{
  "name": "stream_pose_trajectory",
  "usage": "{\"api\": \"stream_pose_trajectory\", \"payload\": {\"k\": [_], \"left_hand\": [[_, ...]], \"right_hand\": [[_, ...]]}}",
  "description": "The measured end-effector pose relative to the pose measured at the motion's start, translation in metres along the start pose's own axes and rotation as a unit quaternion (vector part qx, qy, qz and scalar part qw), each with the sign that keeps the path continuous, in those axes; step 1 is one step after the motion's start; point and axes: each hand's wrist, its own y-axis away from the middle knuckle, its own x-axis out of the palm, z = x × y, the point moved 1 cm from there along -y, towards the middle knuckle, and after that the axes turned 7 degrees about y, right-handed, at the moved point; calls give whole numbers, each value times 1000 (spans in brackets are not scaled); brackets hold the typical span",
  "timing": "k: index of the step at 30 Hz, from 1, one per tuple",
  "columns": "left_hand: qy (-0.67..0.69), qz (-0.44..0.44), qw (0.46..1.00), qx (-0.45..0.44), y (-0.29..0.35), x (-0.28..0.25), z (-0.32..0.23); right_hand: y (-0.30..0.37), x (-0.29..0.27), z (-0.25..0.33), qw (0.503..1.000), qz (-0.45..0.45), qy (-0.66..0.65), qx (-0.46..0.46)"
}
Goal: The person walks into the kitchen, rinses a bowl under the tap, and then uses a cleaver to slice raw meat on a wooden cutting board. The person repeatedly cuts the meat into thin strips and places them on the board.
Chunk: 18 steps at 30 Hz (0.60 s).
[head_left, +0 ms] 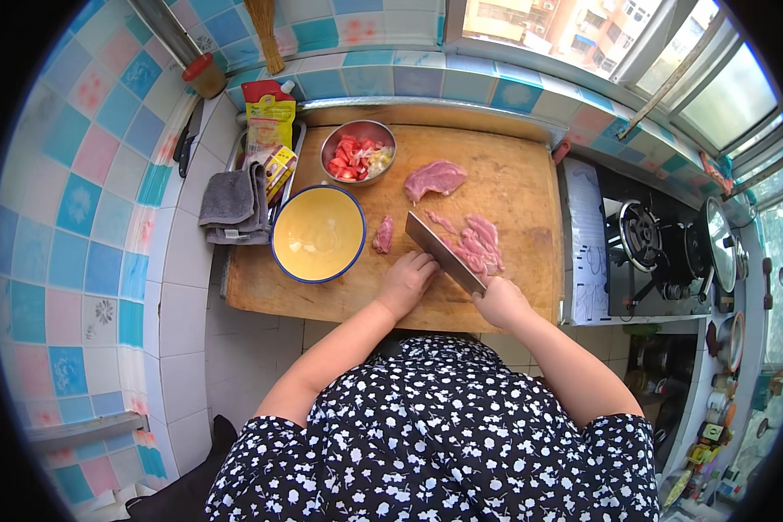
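Note:
My right hand (502, 303) is wrapped round the handle of a cleaver (445, 253). Its broad blade slants up and left over a wooden cutting board (513, 161). My left hand (409, 283) rests on the board just left of the blade, fingers bent and together; whatever lies under them is hidden. Sliced raw meat (478, 246) is heaped right of the blade. A larger piece of raw meat (436, 179) lies farther back, and a small piece (384, 235) sits beyond my left hand.
At the board's left stands a yellow bowl (319, 233) with a blue rim. Behind it, a metal bowl (358, 151) holds chopped red and pale pieces. A grey towel (236, 205) and a yellow pouch (271, 117) are farther left. A gas stove (648, 244) stands at right.

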Motion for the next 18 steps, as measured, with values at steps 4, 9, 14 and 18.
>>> {"api": "stream_pose_trajectory", "payload": {"k": [4,9,14,18], "left_hand": [[21,-2,1000,-12,2,0,-2],[30,-10,999,-7,1,1,1],[11,-11,1000,0,3,2,1],[1,-3,1000,2,0,2,0]], "right_hand": [[-8,7,9,999,-21,-41,-3],[-39,20,35,994,-95,-57,-24],[7,15,-14,995,11,-87,45],[17,33,-44,994,-30,-103,4]]}}
